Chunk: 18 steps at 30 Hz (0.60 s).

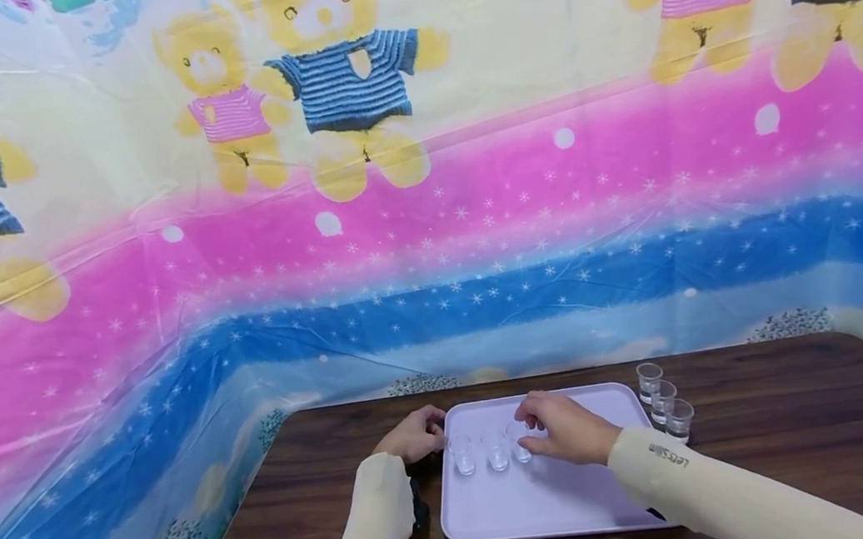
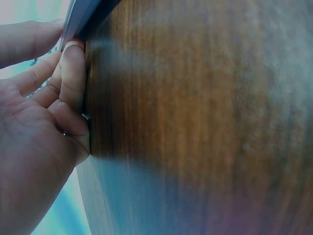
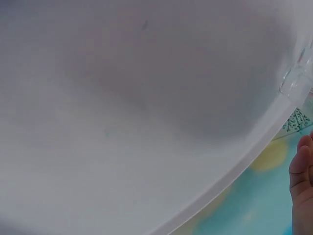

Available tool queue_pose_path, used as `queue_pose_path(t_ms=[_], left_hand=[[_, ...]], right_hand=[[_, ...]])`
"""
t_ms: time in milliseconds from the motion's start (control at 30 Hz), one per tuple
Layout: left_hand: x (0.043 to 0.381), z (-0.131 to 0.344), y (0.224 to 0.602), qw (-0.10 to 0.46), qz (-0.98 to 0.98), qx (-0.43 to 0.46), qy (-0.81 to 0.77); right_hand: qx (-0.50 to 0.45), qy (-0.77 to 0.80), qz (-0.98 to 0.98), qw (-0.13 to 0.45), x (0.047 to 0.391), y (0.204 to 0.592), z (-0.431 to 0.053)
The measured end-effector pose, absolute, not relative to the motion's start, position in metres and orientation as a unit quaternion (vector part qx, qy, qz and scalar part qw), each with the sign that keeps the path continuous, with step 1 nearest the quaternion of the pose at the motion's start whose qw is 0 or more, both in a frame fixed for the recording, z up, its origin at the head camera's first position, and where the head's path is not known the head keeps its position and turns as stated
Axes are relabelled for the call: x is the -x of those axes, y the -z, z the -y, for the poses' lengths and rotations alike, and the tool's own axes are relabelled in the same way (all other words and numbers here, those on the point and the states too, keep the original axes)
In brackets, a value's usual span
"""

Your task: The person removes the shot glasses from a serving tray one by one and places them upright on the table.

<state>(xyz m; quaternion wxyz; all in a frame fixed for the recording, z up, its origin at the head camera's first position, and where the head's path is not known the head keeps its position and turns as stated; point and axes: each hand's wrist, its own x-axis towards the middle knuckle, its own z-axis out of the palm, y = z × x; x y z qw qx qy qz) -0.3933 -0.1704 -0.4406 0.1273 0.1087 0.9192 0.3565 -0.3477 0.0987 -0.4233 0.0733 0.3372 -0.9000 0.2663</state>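
Note:
A pale lilac tray (image 1: 545, 495) lies on the dark wooden table. On its left half stand two small clear cups, a left cup (image 1: 463, 459) and a middle cup (image 1: 497, 459). A third clear cup (image 1: 521, 454) is beside them, with the thumb and fingers of my right hand (image 1: 574, 431) curved about its upper part. My left hand (image 1: 411, 436) grips the tray's left edge; in the left wrist view its thumb (image 2: 29, 41) lies on the rim and the fingers are bent underneath. In the right wrist view, clear cups (image 3: 296, 85) show only at the right edge.
Three more clear cups (image 1: 664, 402) stand in a slanting row on the table (image 1: 781, 429), just off the tray's right edge. Behind the table hangs a sheet (image 1: 488, 215) printed with bears. A small dark object (image 1: 419, 504) shows beside my left sleeve.

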Motion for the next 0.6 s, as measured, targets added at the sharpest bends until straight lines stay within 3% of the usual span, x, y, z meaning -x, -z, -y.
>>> queue_pose_path(t_ms=[267, 600], left_hand=[[0.394, 0.168, 0.442, 0.130, -0.919, -0.107, -0.356], [0.389, 0.170, 0.438, 0.132, -0.914, -0.113, -0.368]], right_hand=[[-0.339, -0.270, 0.896, 0.098, 0.345, 0.425, -0.104], [-0.335, -0.265, 0.901, 0.082, 0.340, 0.416, -0.119]])
